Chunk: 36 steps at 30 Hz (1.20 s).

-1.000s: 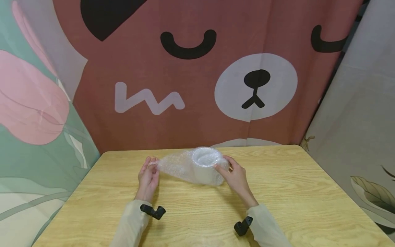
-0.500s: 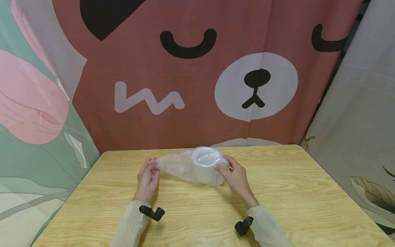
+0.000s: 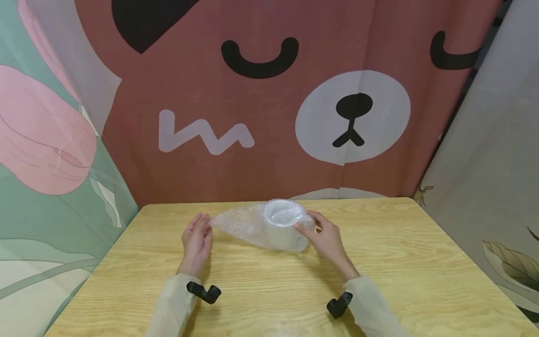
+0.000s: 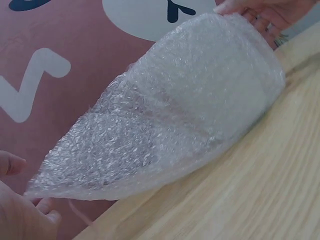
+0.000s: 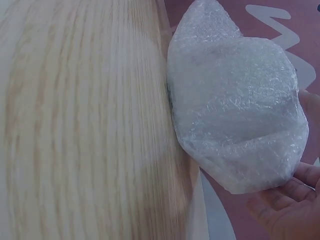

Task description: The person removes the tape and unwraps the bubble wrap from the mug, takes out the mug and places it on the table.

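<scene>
A white cup-shaped object (image 3: 283,229) is wrapped in clear bubble wrap (image 3: 242,224), its round rim facing up and toward me. My right hand (image 3: 330,238) grips the package at its right side, thumb at the front near the rim and fingers behind. The loose wrap tapers leftward to a thin twisted end. At that tip is my left hand (image 3: 196,241), its fingers loosely bent; in the left wrist view a gap shows between its upper finger (image 4: 11,163) and the wrap. The right wrist view shows the wrapped bottom (image 5: 240,105), with right fingers (image 5: 287,195) along its edge.
Both hands work over a light wood-grain table (image 3: 269,295). Behind its far edge hangs a brown curtain (image 3: 273,178) with a bear face, and patterned cloths (image 3: 484,187) close off both sides. Black wrist cameras (image 3: 204,292) sit on both cream sleeves.
My left hand has drawn slightly left from the wrap's twisted end, its fingers loosening. The right hand keeps its grip, and the package has barely shifted.
</scene>
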Tool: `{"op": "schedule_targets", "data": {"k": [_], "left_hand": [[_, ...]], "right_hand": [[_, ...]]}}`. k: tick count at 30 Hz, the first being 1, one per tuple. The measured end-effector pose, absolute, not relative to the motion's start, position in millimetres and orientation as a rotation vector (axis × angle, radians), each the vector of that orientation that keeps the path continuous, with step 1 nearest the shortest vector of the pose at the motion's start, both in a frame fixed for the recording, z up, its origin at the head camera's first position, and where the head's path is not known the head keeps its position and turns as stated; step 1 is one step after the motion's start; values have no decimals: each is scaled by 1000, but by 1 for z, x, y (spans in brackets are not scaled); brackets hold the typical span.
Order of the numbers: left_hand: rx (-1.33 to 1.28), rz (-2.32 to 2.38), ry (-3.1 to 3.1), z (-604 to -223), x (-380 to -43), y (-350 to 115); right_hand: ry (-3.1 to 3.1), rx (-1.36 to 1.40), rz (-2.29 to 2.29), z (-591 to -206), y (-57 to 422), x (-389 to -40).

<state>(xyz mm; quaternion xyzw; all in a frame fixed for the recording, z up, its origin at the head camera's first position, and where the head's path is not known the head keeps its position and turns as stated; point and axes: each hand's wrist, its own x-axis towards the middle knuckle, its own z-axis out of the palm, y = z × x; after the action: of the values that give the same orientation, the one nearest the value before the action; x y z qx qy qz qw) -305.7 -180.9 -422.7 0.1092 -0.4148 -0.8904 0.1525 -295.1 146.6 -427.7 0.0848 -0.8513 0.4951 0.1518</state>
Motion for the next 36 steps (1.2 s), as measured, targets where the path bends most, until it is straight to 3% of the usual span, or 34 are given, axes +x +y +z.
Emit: {"op": "schedule_targets", "data": {"k": [15,36], "left_hand": [[154,-2225,-1487,-401,-299,-181],[-286,-1858,-2034,-380,-296,-133]], "right_hand": [[-2365,364,1394,-414,158,-296],[-2274,663,1068,-387,170,-307]]}}
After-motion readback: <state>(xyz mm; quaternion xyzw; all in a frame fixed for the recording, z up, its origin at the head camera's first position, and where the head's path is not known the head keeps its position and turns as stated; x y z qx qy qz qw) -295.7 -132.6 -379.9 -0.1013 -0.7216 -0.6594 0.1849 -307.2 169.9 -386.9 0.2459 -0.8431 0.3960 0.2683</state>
